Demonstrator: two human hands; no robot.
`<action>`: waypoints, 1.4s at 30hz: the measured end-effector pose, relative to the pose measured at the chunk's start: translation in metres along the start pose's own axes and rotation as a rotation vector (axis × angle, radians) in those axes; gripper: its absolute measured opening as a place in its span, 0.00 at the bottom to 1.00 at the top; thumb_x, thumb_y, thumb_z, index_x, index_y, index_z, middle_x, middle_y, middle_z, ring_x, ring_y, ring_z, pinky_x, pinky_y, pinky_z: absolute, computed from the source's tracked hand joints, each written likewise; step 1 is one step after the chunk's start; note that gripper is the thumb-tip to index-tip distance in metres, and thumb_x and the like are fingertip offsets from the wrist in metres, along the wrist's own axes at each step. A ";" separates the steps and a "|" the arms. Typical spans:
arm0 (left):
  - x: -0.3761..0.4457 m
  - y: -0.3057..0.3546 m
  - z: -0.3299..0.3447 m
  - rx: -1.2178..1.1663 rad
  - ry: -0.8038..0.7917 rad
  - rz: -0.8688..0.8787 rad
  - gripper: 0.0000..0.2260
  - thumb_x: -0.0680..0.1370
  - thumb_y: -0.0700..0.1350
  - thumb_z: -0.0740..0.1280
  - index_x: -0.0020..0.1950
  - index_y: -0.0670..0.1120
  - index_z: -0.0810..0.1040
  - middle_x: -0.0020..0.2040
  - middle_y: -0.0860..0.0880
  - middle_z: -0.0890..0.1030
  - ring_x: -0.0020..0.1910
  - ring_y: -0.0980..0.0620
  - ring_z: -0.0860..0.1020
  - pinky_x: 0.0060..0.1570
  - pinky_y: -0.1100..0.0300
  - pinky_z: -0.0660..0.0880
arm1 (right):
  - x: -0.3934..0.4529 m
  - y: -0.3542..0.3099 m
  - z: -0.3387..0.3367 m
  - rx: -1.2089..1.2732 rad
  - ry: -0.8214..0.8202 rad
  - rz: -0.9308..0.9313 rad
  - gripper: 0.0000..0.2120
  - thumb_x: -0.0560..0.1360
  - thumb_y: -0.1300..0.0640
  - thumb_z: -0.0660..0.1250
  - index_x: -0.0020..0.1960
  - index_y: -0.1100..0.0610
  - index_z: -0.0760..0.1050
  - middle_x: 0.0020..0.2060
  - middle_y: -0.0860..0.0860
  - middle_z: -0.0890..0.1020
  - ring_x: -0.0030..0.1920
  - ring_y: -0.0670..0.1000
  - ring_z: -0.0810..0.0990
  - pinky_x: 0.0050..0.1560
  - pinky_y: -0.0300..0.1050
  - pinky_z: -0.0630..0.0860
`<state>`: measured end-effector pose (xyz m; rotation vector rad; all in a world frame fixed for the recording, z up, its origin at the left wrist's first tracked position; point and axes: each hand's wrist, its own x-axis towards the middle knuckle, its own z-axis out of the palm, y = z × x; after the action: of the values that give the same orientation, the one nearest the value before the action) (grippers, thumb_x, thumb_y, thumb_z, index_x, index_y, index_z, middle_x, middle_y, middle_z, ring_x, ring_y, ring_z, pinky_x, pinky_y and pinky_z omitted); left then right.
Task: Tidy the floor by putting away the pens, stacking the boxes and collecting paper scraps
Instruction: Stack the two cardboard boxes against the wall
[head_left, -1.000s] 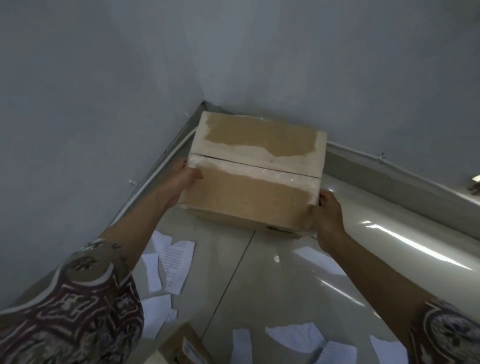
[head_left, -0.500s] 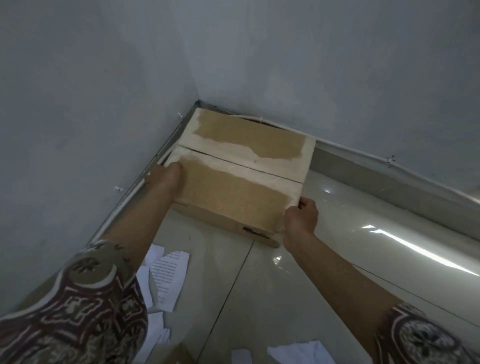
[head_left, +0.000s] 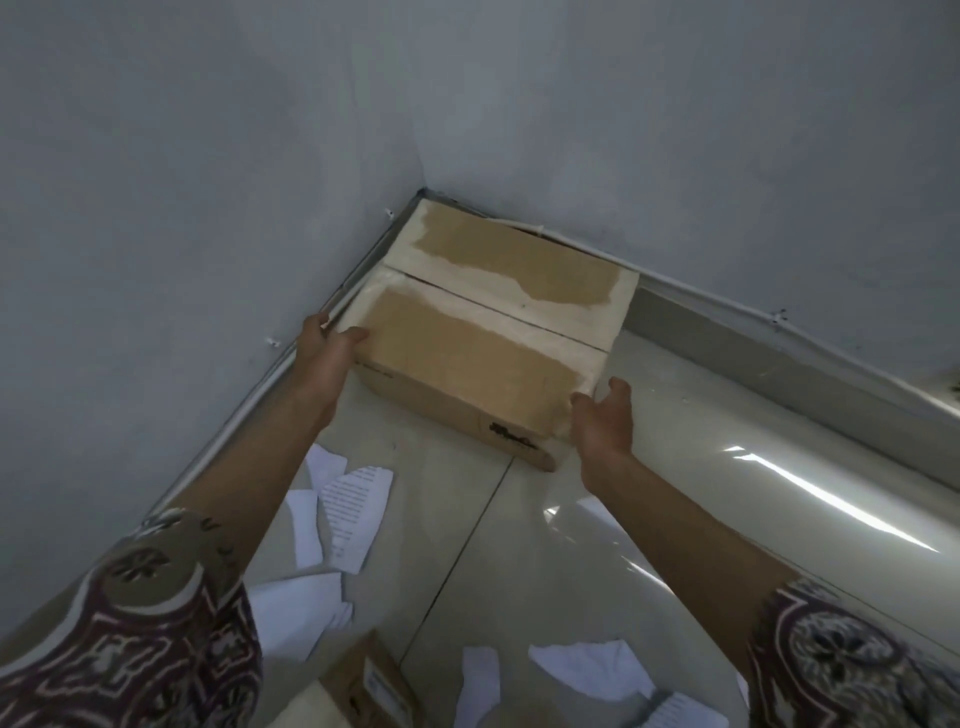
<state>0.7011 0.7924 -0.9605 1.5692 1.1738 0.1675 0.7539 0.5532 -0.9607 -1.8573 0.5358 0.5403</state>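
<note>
One box: cardboard box (head_left: 488, 332) on floor (head_left: 623, 519), pushed into wall corner.
Left hand (head_left: 324, 353): fingers relaxed, touching box's left end.
Right hand (head_left: 605, 421): fingers spread, just clear.
Remaining: second box (head_left: 363, 686) unstacked; paper scraps (head_left: 343, 509) scattered; pens unseen.

Brown cardboard box (head_left: 483, 332) sits flaps-closed in the corner; torn paper scraps (head_left: 348, 514) lie near.

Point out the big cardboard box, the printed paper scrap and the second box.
big cardboard box (head_left: 467, 358), head view, near top flap.
printed paper scrap (head_left: 353, 512), head view, its middle.
second box (head_left: 371, 686), head view, top face.
</note>
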 end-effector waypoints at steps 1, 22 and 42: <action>-0.010 -0.003 -0.006 -0.014 -0.008 -0.002 0.27 0.76 0.46 0.65 0.73 0.46 0.62 0.69 0.47 0.68 0.66 0.46 0.68 0.63 0.51 0.67 | -0.010 -0.001 -0.002 -0.004 0.002 -0.027 0.26 0.79 0.62 0.56 0.75 0.57 0.52 0.71 0.55 0.64 0.68 0.56 0.67 0.69 0.50 0.65; -0.278 -0.110 -0.154 0.015 0.220 -0.128 0.23 0.77 0.44 0.65 0.71 0.43 0.64 0.73 0.44 0.64 0.70 0.45 0.66 0.65 0.54 0.63 | -0.252 0.037 -0.062 -0.264 -0.581 -0.238 0.21 0.79 0.57 0.60 0.71 0.56 0.64 0.70 0.55 0.66 0.69 0.52 0.66 0.57 0.38 0.62; -0.440 -0.305 -0.244 0.005 0.283 -0.492 0.34 0.76 0.51 0.67 0.75 0.42 0.54 0.75 0.41 0.58 0.72 0.41 0.62 0.69 0.48 0.62 | -0.318 0.193 -0.079 -0.718 -0.711 -0.295 0.27 0.77 0.59 0.63 0.73 0.57 0.58 0.70 0.58 0.66 0.67 0.56 0.68 0.53 0.38 0.64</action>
<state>0.1480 0.5965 -0.9140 1.2413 1.7473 0.0614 0.3948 0.4510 -0.8879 -2.1535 -0.4646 1.2249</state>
